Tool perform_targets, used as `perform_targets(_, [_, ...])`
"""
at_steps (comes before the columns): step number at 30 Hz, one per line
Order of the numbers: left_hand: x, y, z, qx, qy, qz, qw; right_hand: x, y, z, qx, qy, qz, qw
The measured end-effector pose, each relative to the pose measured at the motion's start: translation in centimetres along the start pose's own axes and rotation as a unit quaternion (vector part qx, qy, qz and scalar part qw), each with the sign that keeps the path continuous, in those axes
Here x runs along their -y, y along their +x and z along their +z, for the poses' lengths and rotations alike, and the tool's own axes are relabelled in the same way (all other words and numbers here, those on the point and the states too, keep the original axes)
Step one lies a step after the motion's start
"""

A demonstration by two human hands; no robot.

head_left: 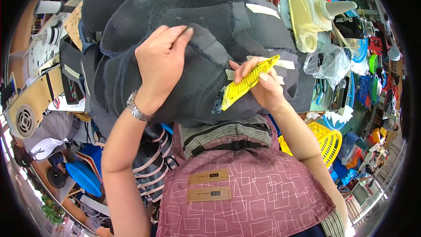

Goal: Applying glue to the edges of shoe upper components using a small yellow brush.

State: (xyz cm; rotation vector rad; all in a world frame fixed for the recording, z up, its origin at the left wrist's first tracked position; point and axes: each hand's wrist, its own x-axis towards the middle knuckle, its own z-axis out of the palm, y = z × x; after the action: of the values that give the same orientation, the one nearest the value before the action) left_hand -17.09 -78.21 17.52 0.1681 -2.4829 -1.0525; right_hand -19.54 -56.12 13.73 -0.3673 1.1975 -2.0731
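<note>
A heap of dark grey fabric pieces with stitched seams fills the space before me. My left hand, with a metal watch on its wrist, is closed over the heap, thumb and forefinger pinching the edge of a dark fabric piece. In my right hand is a flat yellow perforated strip, gripped between thumb and fingers and tilted up to the right. Its lower end carries something dark and frayed that I cannot make out. Pale tabs show on some fabric pieces.
At the right stand a yellowish plastic bottle with a pale nozzle and a crumpled clear bag. A yellow basket sits lower right, beside my forearm. On the left are a light wooden panel and a blue round object.
</note>
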Motion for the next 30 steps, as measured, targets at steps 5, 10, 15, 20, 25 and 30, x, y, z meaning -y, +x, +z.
perform_targets(5, [2.7,-1.4,0.3,0.022,-0.411,-0.351,0.841,0.4,0.6,0.5,0.0,0.037,-0.009,0.999])
perform_targets(10, [3.4,-1.5,-0.4,0.067,-0.557,-0.433,0.706,1.6,0.5,0.9,-0.005,0.062,-0.054,0.997])
perform_targets(15, [3.6,-1.9,-0.3,0.072,-0.575,-0.432,0.691,4.7,3.6,3.1,-0.087,-0.121,-0.177,0.973])
perform_targets(20, [4.3,-2.0,-0.5,0.104,-0.621,-0.414,0.657,3.9,8.8,2.0,-0.073,-0.448,-0.167,0.875])
perform_targets(25, [4.2,-2.1,-0.7,0.109,-0.63,-0.39,0.662,4.4,8.5,3.5,0.049,-0.451,-0.124,0.882])
perform_targets(30, [2.8,-2.4,-0.3,0.085,-0.585,-0.398,0.702,6.2,4.5,0.6,-0.018,-0.508,-0.029,0.86])
